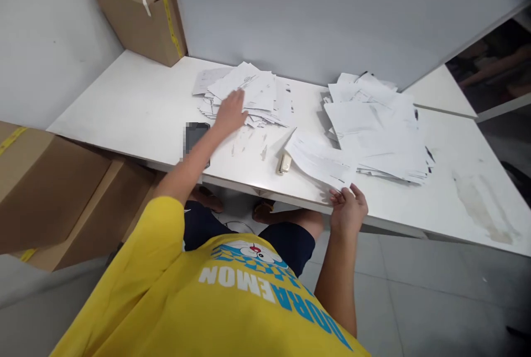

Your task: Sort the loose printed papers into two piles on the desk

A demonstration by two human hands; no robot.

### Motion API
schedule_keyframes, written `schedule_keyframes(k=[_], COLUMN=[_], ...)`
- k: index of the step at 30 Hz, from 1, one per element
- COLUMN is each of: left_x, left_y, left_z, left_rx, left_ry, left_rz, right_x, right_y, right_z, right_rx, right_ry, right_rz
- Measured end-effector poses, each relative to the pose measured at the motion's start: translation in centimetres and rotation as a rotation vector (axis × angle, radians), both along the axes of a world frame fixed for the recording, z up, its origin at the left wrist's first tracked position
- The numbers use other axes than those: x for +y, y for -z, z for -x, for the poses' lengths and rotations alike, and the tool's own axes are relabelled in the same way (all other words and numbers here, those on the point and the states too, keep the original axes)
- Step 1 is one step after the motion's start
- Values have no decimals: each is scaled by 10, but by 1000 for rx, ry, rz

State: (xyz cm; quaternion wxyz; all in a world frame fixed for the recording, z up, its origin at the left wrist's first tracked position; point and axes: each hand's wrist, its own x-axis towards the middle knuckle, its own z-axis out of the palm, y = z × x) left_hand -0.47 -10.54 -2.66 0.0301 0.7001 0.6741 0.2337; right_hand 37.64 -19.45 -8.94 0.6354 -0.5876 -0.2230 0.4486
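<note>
My left hand (232, 112) reaches over the left pile of papers (259, 83), its fingers stretched out flat on the near side of the top sheets. Close to the table's front edge, my right hand (349, 208) pinches the corner of a printed sheet of paper (321, 160) between thumb and fingers. That sheet is tilted and slightly curved, with its far end raised off the table. Just left of it lies a small cream-coloured stapler (285, 163), partly covered by the sheet. Whether more than one sheet is in my right hand I cannot tell.
A larger, uneven stack of papers (385, 135) lies on the white table (452, 152) at the right. A dark phone-like object (199, 135) sits under my left forearm. One cardboard box (145, 19) stands at the back left; open cardboard boxes (50, 185) are below the table's left side.
</note>
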Motion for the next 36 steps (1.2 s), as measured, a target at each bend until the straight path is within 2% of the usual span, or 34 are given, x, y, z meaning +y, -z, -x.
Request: schedule_keyframes(k=[2,4,7,10,14,17,20,24,27,32,34,36], left_x=[32,44,38,25,15,13,14,17,22,30,27,15], left_y=[-3,-4,-2,-1,-3,-5,-5,2,7,3,-4,-11], left_z=[18,28,27,19,10,9,11,12,10,7,1,-17], left_rx=[74,168,269,231,91,65,89,94,111,46,9,-5], left_ry=[-32,6,75,77,34,-4,-23,42,78,1,-37,9], left_rz=[131,177,155,102,42,14,55,130,112,77,-8,-169], right_x=[-23,-45,-71,-83,-80,-72,-68,-69,-72,-71,-69,-66], right_y=[2,5,12,19,21,18,14,12,13,15,14,12], right_z=[-4,-6,-8,-12,-14,-13,-11,-9,-8,-8,-9,-12], right_rx=[17,51,100,118,91,64,48,54,51,30,20,13], right_ry=[-3,3,11,-75,-190,-196,-182,-177,-185,-191,-196,-199], right_rz=[9,21,68,137,168,136,109,128,142,128,125,137])
